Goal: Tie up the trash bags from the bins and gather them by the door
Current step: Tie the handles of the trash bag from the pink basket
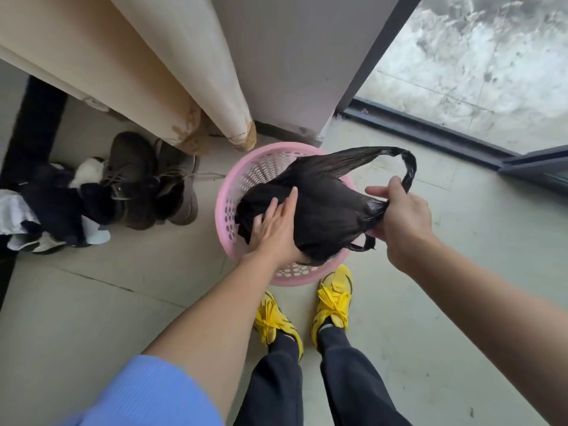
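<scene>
A black plastic trash bag (325,207) hangs just above a pink perforated bin (246,176) on the floor. My right hand (399,210) is closed on the bag's gathered neck at its right side, with one handle loop arching up over the fist. My left hand (273,229) rests flat against the bag's left side, fingers spread on the plastic. The bag covers most of the bin's opening, so the inside of the bin is largely hidden.
Brown boots (150,182) and a heap of dark and white clothes (52,210) lie left of the bin. Beige rolled material (184,87) leans against a grey pillar (295,63). A glass door with a dark sill track (430,130) is at right. My yellow shoes (307,312) stand just behind the bin.
</scene>
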